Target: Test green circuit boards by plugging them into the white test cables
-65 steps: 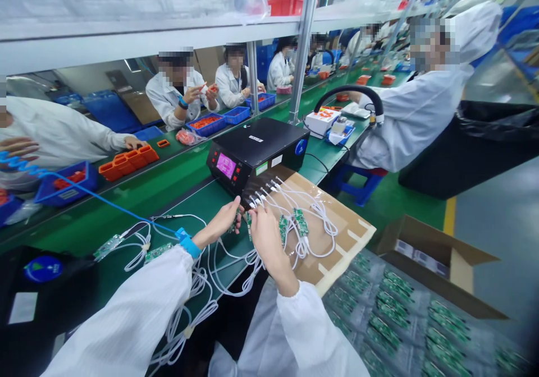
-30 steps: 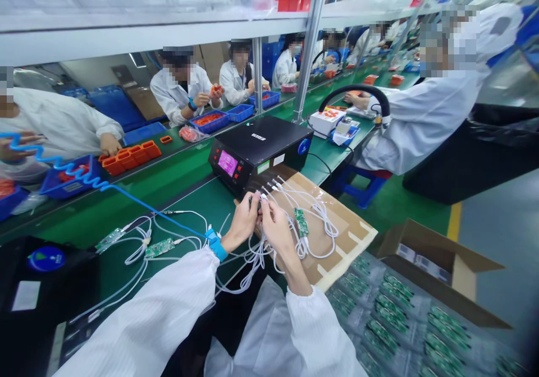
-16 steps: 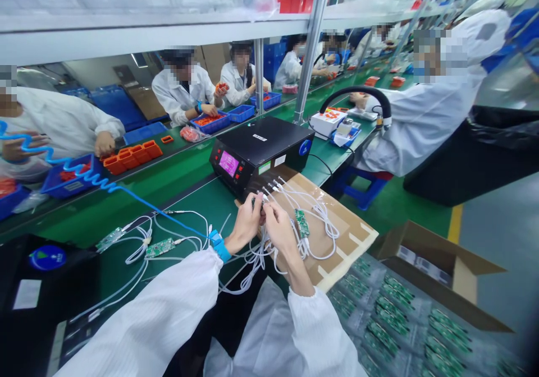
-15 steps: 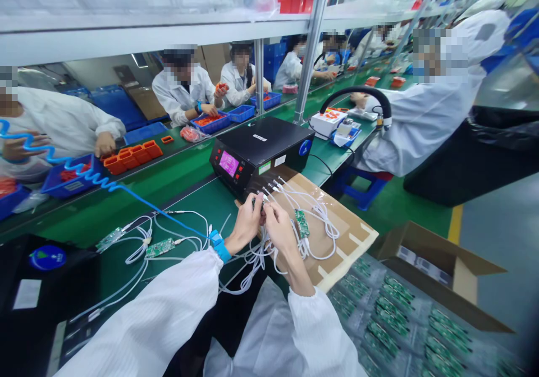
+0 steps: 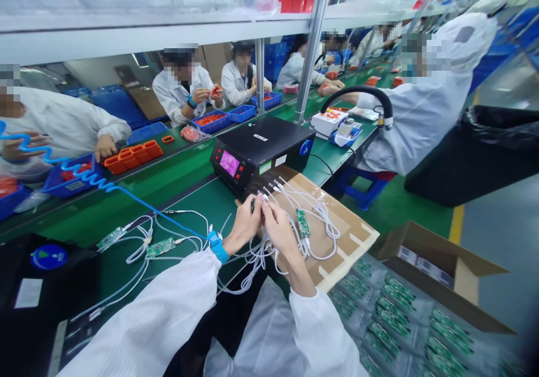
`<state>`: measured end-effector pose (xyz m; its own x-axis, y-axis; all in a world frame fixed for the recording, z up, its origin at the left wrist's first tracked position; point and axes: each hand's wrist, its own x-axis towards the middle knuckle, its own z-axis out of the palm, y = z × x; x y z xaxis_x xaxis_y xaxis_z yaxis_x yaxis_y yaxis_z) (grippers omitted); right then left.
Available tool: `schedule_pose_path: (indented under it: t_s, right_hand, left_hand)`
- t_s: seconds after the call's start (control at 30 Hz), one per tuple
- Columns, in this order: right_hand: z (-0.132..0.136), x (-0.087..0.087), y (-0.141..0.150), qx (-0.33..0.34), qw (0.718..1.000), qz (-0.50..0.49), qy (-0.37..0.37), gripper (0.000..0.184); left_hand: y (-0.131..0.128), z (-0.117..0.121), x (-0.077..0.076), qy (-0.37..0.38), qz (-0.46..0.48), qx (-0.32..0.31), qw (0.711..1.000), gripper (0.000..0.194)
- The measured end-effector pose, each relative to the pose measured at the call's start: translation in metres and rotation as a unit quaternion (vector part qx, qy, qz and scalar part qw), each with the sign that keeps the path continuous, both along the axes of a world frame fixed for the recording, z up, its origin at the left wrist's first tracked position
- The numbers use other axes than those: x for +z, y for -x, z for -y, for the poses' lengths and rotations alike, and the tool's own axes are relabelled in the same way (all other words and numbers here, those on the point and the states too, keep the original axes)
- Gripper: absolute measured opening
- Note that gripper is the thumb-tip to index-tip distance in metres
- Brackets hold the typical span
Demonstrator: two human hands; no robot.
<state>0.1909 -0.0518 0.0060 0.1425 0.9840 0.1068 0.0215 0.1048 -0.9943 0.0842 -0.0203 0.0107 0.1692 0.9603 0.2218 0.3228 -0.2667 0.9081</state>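
Note:
My left hand (image 5: pixel 245 221) is closed on a circuit board (image 5: pixel 253 204), of which only a dark edge shows between the fingers. Close against it, my right hand (image 5: pixel 278 226) pinches the white plug of a cable (image 5: pixel 265 197). Both hands meet just in front of a black tester box (image 5: pixel 263 144) with a lit pink screen. A blue strap (image 5: pixel 217 246) with a coiled cord circles my left wrist. Right of my hands, a green circuit board (image 5: pixel 302 223) lies among white cables (image 5: pixel 326 220) on a cardboard sheet (image 5: pixel 356 237). My fingers cover where board and plug meet.
Left on the green bench lie more wired boards (image 5: pixel 161 247) beside a second black box (image 5: pixel 46 287). Bagged circuit boards (image 5: pixel 391 315) and an open carton (image 5: pixel 458 287) are at lower right. Co-workers sit across the belt and at right (image 5: pixel 429 113). A shelf (image 5: pixel 160 40) spans overhead.
My hands stay at nearly the same spot; my right fingers have shifted slightly upward, and the white plug shows more clearly. The co-worker at right has leaned and reached farther forward.

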Motion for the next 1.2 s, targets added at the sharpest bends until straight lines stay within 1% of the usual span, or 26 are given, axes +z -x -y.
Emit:
schedule_pose_path:
  t_s: [0.13, 0.23, 0.4, 0.5, 0.57, 0.67, 0.7, 0.77, 0.83, 0.9, 0.97, 1.03, 1.1, 1.2]
  right_hand:
    - [-0.001, 0.004, -0.007, 0.01, 1.0, 0.017, -0.016, 0.034]
    - [0.0, 0.006, -0.01, 0.014, 1.0, 0.011, -0.012, 0.032]
    - [0.001, 0.005, -0.013, 0.011, 1.0, 0.016, -0.004, 0.036]
    - [0.001, 0.004, -0.014, 0.007, 1.0, 0.018, -0.001, 0.037]
    - [0.002, 0.004, -0.014, 0.018, 1.0, -0.002, 0.003, 0.035]
    - [0.007, 0.005, -0.011, 0.031, 0.999, -0.015, -0.016, 0.035]
    - [0.01, 0.007, -0.01, 0.033, 0.999, 0.0, -0.023, 0.037]
    - [0.016, 0.009, -0.007, 0.031, 0.997, 0.057, -0.031, 0.041]
    - [0.023, 0.012, -0.005, 0.03, 0.993, 0.112, -0.038, 0.04]
    - [0.03, 0.011, -0.005, 0.034, 0.987, 0.146, -0.052, 0.035]
    - [0.036, 0.008, -0.006, 0.047, 0.983, 0.167, -0.066, 0.03]
    - [0.04, 0.002, -0.007, 0.051, 0.976, 0.197, -0.079, 0.025]
    - [0.042, -0.005, -0.007, 0.049, 0.967, 0.236, -0.089, 0.021]
    - [0.041, -0.012, -0.003, 0.054, 0.949, 0.292, -0.107, 0.018]
  left_hand:
    - [-0.004, 0.001, 0.001, 0.011, 0.014, -0.008, 1.0, 0.05]
    - [-0.006, 0.002, 0.0, 0.022, 0.016, -0.014, 1.0, 0.051]
    - [-0.007, 0.004, -0.002, 0.019, 0.006, -0.018, 1.0, 0.05]
    - [-0.006, 0.001, -0.002, 0.013, 0.003, -0.023, 1.0, 0.05]
    - [-0.005, -0.004, -0.001, 0.027, 0.024, 0.011, 0.999, 0.054]
    - [-0.003, -0.01, 0.001, 0.064, 0.073, 0.065, 0.993, 0.06]
    - [-0.002, -0.01, 0.002, 0.073, 0.084, 0.067, 0.992, 0.061]
    - [-0.001, -0.008, 0.003, 0.077, 0.094, 0.046, 0.992, 0.061]
    - [-0.001, -0.003, 0.004, 0.071, 0.104, 0.043, 0.991, 0.061]
    - [0.0, 0.0, 0.004, 0.086, 0.131, 0.052, 0.986, 0.062]
    - [0.001, 0.0, 0.005, 0.127, 0.184, 0.056, 0.973, 0.063]
    - [0.001, 0.0, 0.008, 0.168, 0.24, 0.065, 0.954, 0.064]
    - [0.002, -0.001, 0.012, 0.182, 0.272, 0.089, 0.941, 0.063]
    - [0.001, -0.001, 0.018, 0.177, 0.289, 0.112, 0.934, 0.062]
